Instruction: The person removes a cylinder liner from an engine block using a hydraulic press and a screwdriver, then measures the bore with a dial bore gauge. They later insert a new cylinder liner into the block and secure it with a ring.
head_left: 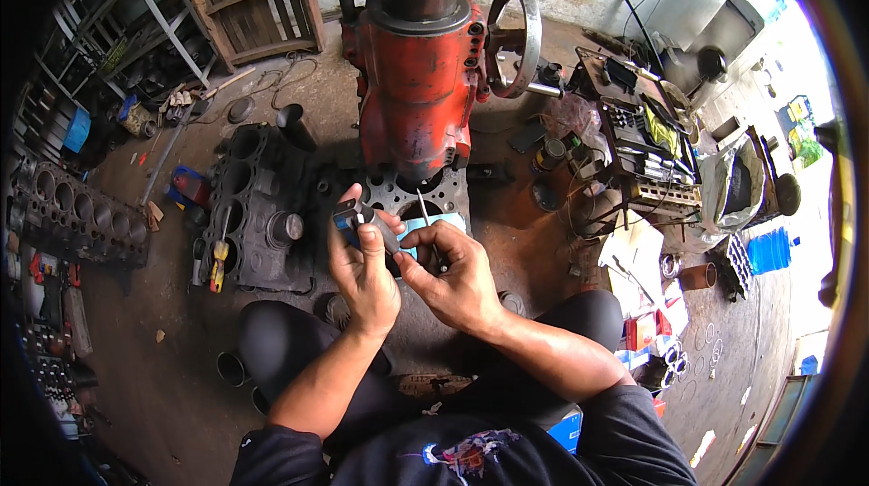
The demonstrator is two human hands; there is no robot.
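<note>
while the left hand (369, 291) steadies: fingers grip a dark part (384, 233)
right hand (454, 280): fingers bent around a thin rod (423, 204)
engine block (451, 195): below; handwork appears unfinished

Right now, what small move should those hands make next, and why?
Probably steady the dark grey piece in the left hand and gently turn its near end with the right hand. The left thumb braces it, and the right thumb and forefinger sit at that end. A slim metal rod sticks out from the right fingers, so I'd move carefully.
</note>
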